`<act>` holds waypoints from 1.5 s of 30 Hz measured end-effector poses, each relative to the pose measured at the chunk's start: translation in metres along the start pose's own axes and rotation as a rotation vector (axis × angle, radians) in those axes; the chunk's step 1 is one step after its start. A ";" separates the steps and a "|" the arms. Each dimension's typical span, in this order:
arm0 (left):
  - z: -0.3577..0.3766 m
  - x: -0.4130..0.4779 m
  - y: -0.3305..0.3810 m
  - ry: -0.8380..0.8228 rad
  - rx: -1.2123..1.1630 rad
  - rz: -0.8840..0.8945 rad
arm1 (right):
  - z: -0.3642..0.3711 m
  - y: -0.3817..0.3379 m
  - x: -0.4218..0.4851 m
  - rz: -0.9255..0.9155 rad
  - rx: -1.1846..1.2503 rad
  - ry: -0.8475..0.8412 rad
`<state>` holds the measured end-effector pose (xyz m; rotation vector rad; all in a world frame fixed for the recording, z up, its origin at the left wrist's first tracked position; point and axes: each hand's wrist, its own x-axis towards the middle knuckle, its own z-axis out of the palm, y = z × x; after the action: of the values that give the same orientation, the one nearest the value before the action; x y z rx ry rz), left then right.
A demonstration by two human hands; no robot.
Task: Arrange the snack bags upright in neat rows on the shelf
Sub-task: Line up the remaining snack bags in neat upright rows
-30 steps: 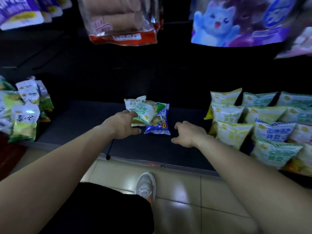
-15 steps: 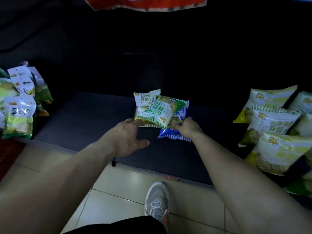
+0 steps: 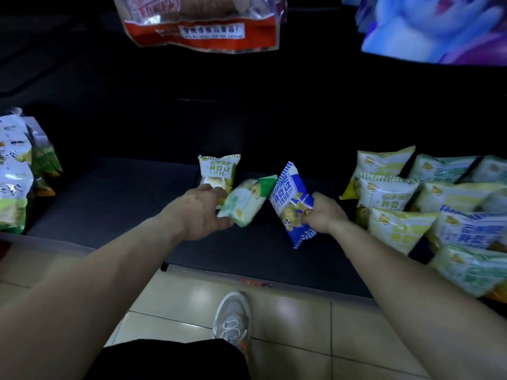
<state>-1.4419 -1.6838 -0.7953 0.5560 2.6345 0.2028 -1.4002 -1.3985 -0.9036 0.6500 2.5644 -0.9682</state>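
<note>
My left hand (image 3: 201, 212) grips a green-and-white snack bag (image 3: 247, 200), tilted and lifted off the dark shelf (image 3: 118, 204). My right hand (image 3: 322, 215) holds a blue-and-white snack bag (image 3: 290, 198) by its lower right edge, also tilted. Behind my left hand a yellow-green bag (image 3: 218, 171) stands upright on the shelf. To the right, several yellow, green and blue bags (image 3: 428, 204) lie overlapping in loose rows.
More snack bags (image 3: 19, 174) stand at the shelf's left end. A red-and-clear bag (image 3: 203, 20) and a blue cartoon bag (image 3: 439, 26) hang above. The shelf's front edge (image 3: 247, 281) meets a tiled floor, where my shoe (image 3: 233, 316) stands.
The stack of three bags has come apart. My left hand took the green bag and my right hand lifted the blue bag away to the right, leaving the yellow-green bag standing.
</note>
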 end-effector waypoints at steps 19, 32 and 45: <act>-0.007 -0.051 0.193 -0.067 -0.394 0.427 | -0.171 0.076 -0.231 -0.343 0.019 -0.070; 0.033 -0.006 0.262 0.136 0.038 0.417 | -0.209 0.171 -0.192 -0.098 -0.296 0.116; 0.140 0.054 0.309 0.056 0.446 0.382 | -0.213 0.203 -0.168 -0.010 -0.498 -0.068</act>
<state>-1.3157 -1.3736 -0.8715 1.2159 2.6083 -0.2694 -1.1815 -1.1677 -0.7844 0.4510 2.5965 -0.3163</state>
